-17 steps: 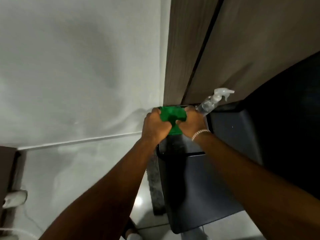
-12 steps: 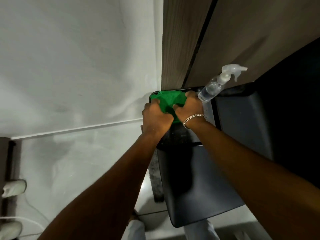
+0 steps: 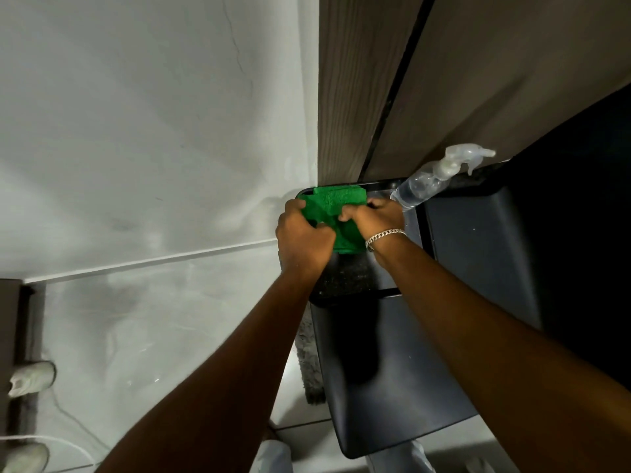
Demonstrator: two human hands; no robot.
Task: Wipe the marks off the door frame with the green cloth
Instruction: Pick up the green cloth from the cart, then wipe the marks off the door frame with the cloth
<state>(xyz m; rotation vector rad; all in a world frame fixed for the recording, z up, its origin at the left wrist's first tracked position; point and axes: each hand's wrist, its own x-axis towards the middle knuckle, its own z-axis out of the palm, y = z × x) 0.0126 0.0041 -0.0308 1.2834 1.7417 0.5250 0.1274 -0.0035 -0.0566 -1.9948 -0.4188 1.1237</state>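
The green cloth lies bunched on top of a dark bin, right below the brown wooden door frame. My left hand grips the cloth's left side. My right hand, with a silver bracelet at the wrist, pinches its right side. Both hands hold the cloth together in the middle of the head view. The cloth's lower part is hidden behind my hands.
A clear spray bottle stands on the bin just right of my right hand. A white wall fills the left. A grey mat lies on the floor, and white shoes and a cable sit at the lower left.
The view has tilted, so hands and cloth appear higher against the door frame than 0.7 s ago. Both hands keep their hold on the cloth and have shifted their grip slightly.
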